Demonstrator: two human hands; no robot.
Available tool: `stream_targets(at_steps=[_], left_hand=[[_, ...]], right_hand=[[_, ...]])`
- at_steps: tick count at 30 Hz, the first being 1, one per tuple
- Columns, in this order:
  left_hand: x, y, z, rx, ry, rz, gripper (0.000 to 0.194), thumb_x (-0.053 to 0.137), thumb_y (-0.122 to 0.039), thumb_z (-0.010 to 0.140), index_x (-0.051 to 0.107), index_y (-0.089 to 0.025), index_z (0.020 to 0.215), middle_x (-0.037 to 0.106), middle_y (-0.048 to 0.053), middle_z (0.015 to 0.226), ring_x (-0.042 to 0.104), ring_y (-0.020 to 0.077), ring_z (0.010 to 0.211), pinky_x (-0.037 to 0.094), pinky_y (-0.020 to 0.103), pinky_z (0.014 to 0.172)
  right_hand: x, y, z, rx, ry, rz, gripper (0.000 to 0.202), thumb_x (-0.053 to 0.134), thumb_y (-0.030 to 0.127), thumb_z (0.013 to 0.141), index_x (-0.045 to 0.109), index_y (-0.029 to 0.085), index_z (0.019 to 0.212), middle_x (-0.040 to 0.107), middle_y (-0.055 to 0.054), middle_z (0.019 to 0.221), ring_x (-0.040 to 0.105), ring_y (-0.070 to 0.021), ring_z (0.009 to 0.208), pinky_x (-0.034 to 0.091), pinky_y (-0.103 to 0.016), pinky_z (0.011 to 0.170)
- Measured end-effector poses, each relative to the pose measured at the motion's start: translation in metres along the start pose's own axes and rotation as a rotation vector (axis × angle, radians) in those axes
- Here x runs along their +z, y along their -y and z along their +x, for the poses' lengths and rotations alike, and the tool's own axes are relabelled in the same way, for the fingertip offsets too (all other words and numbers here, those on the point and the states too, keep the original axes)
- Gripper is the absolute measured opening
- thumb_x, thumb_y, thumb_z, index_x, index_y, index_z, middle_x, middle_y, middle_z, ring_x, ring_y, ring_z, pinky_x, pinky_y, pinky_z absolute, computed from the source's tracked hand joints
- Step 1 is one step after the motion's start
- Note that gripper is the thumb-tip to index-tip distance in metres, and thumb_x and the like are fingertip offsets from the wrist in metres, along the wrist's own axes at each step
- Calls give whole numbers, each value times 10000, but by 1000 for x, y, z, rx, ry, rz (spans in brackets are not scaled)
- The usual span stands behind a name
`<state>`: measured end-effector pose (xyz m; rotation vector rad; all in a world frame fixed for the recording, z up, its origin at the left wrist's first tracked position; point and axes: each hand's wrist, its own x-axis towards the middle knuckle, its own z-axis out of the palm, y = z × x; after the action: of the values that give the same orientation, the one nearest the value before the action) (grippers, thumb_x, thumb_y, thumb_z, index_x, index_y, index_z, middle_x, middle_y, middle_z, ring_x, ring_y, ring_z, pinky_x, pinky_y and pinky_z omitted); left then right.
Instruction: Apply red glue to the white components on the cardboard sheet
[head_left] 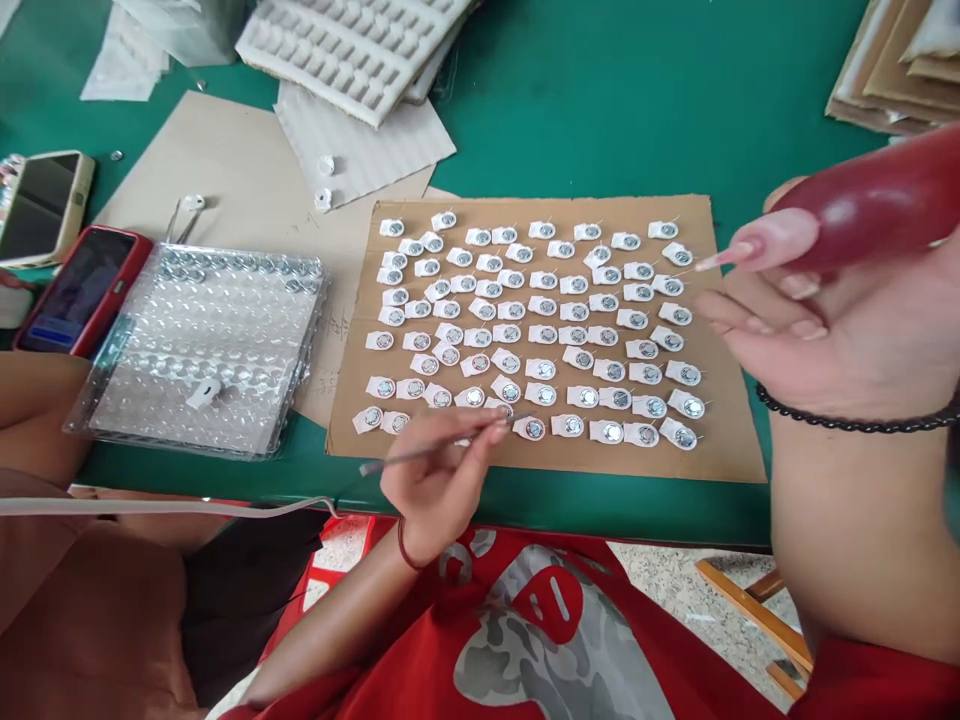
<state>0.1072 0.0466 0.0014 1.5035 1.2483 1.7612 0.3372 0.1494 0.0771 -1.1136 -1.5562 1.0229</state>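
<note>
My right hand (847,330) is raised at the right, with its fingers around a dark red squeeze bottle (877,205). The bottle's pale pink nozzle tapers to a thin tip pointing left, over the right part of a brown cardboard sheet (731,440). Rows of small white tags with round silvery discs (541,369) lie on that sheet, many with a thin pin sticking out. Near the front edge, my left hand (439,475) pinches slim metal tweezers (420,455). Their points are beside a white tag (531,429); whether they touch it I cannot tell.
At left lie a clear bubble tray (202,340) with silvery pieces, a red-cased phone (82,290) and another phone (45,208). White foam trays (352,50) are stacked at the back; cardboard layers (885,70) fill the far right corner. Another person (90,590) sits at left.
</note>
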Motion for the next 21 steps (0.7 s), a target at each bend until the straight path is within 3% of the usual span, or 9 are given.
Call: stream_targets(at_steps=[3, 6, 9, 14, 18, 21], left_hand=[[1, 1, 9, 297, 218, 27, 266, 670, 21, 671, 619, -146, 872, 664, 13, 870, 668, 160, 821, 599, 307, 716], [6, 0, 23, 499, 438, 98, 157, 682, -82, 714, 641, -136, 855, 679, 22, 845, 657, 163, 884, 585, 283, 752], [10, -2, 31, 620, 548, 215, 96, 690, -144, 723, 652, -150, 811, 701, 0, 792, 663, 145, 853, 573, 251, 724], [11, -4, 22, 647, 590, 266, 64, 673, -142, 718, 665, -164, 778, 700, -33, 739, 669, 122, 780, 552, 218, 647], [9, -5, 17, 615, 629, 269, 74, 652, -161, 739, 679, -202, 795, 709, -67, 760, 672, 120, 803, 549, 209, 658], [8, -6, 21, 523, 608, 318, 81, 676, -192, 730, 682, -243, 792, 711, -95, 750, 673, 103, 815, 542, 180, 655]], right_hand=[[0, 3, 10, 225, -1, 407, 384, 453, 570, 766, 587, 214, 712, 618, -1, 743, 223, -38, 335, 149, -278, 353], [6, 8, 16, 290, -25, 484, 277, 523, 440, 715, 626, 203, 815, 603, -6, 641, 231, -54, 326, 181, -252, 354], [14, 4, 12, 309, -127, 544, 340, 548, 509, 681, 613, 178, 717, 570, -14, 595, 273, -47, 324, 242, -241, 367], [27, -15, -2, 414, -422, 576, 292, 579, 455, 656, 590, 175, 575, 439, 8, 441, 393, -84, 372, 423, -273, 444], [35, -18, -7, 288, -500, 521, 298, 577, 442, 663, 576, 188, 507, 505, -22, 472, 484, -132, 412, 425, -270, 389], [42, -20, -10, 236, -424, 467, 250, 607, 421, 691, 634, 195, 588, 592, -29, 534, 557, -148, 431, 456, -247, 381]])
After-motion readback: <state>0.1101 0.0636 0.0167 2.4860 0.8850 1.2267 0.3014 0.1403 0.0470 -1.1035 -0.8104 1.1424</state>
